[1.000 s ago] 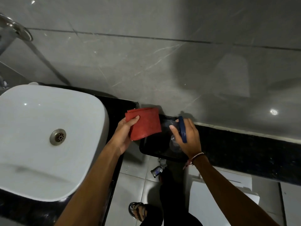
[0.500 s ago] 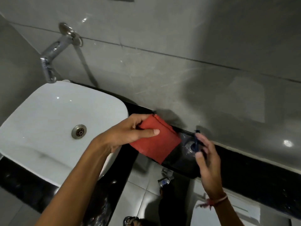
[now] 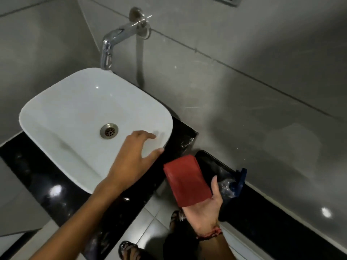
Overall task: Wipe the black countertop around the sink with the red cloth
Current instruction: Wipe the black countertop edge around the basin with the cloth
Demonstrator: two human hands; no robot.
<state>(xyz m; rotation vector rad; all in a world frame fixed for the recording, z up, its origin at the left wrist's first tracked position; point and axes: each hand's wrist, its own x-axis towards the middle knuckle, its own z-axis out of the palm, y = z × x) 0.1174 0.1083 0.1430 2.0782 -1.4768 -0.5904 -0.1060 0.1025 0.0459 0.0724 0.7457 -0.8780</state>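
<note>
The folded red cloth lies across my right hand, which is turned palm up beyond the right end of the black countertop, over the floor. My left hand holds nothing. Its fingers are spread over the right rim of the white sink, which stands on the countertop. Wet spots glint on the counter's right end, beside the basin.
A chrome faucet juts from the grey tiled wall above the basin. Behind my right hand a clear bottle with a blue cap stands by a black tray on a lower black ledge. A sandalled foot is on the floor tiles.
The red cloth has passed from my left hand to my right, which let go of the blue-capped bottle. My left hand moved left, over the sink rim. The view swung left.
</note>
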